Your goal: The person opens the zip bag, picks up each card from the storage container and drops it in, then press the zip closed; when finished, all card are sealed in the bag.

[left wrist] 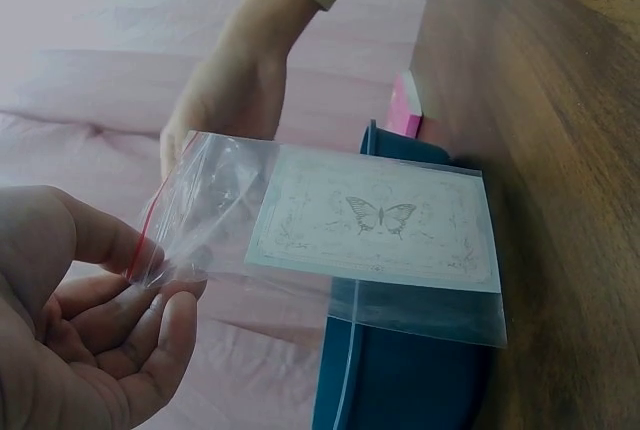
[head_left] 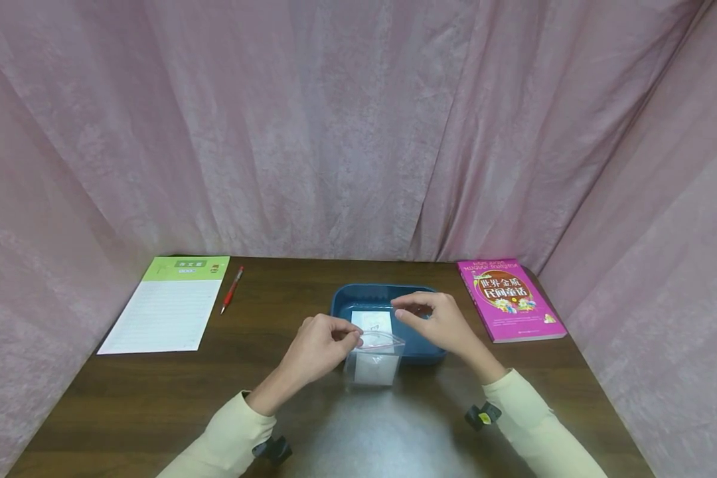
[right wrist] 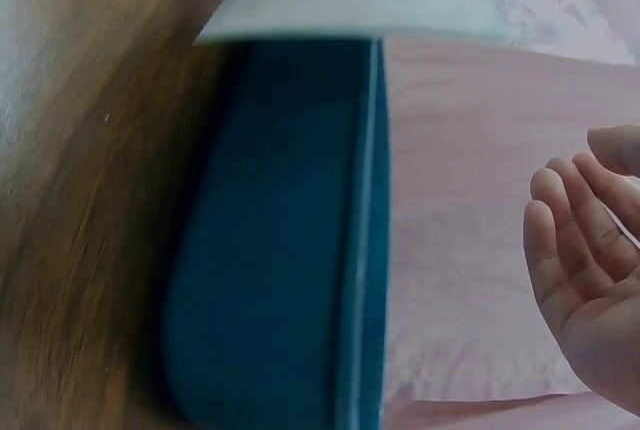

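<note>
My left hand (head_left: 318, 346) pinches the top corner of a clear zip bag (left wrist: 225, 185) between thumb and forefinger. The bag has a red line along its seal. Inside it is a whitish card with a butterfly print (left wrist: 378, 220). In the head view the bag hangs in front of the near side of a dark blue tray (head_left: 421, 342). A white card with a faint drawing (head_left: 367, 320) shows in the tray, just beyond the bag. Over the tray's right part is my right hand (head_left: 436, 320), fingers loosely bent and apart from the thumb, holding nothing.
On the left of the brown wooden table (head_left: 155, 398) lies a lined writing pad with a green header (head_left: 161, 312), with a red pen (head_left: 232, 291) beside it. A magenta book (head_left: 510, 302) lies at the right. Pink curtains (head_left: 311, 133) surround the table's back and sides.
</note>
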Available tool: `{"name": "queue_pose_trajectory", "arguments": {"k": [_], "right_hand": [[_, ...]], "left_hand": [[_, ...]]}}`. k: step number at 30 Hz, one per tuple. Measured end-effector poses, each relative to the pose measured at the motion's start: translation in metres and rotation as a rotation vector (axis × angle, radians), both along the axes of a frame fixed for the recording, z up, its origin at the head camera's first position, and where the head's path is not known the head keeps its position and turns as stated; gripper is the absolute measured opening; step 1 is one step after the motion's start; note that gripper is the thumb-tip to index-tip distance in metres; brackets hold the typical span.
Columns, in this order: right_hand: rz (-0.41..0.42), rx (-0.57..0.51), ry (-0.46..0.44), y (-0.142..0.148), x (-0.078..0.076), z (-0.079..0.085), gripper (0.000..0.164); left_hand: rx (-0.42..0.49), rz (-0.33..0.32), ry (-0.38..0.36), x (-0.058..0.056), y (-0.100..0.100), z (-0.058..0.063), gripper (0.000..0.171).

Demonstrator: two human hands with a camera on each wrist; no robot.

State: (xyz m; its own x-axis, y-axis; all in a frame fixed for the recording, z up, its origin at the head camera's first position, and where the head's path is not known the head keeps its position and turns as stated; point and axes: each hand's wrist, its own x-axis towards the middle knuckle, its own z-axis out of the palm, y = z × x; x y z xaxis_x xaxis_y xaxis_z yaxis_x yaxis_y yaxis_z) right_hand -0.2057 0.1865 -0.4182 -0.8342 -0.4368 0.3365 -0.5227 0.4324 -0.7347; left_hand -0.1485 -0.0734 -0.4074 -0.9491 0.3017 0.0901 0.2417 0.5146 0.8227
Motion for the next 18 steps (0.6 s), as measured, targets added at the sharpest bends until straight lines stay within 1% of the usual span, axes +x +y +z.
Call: {"name": "queue_pose_trajectory", "arguments": {"k": [4, 11, 15, 18], "right_hand": [[-0.003, 0.018, -0.002, -0.002, -0.012, -0.009, 0.022], [-0.021, 0.066, -0.064, -0.004, -0.033, -0.030, 0.025], [-0.026, 0.126, -0.079, -0.006, -0.043, -0.042, 0.029], [-0.012, 0.178, -0.095, -0.008, -0.048, -0.049, 0.031]], "left_hand": [[-0.001, -0.005, -0.006, 0.000, -0.001, -0.001, 0.015], [0.002, -0.006, -0.006, 0.000, -0.002, -0.002, 0.015], [0.000, -0.007, -0.002, 0.000, -0.002, -0.002, 0.015], [-0.002, -0.008, 0.004, 0.000, -0.003, -0.002, 0.015]]}}
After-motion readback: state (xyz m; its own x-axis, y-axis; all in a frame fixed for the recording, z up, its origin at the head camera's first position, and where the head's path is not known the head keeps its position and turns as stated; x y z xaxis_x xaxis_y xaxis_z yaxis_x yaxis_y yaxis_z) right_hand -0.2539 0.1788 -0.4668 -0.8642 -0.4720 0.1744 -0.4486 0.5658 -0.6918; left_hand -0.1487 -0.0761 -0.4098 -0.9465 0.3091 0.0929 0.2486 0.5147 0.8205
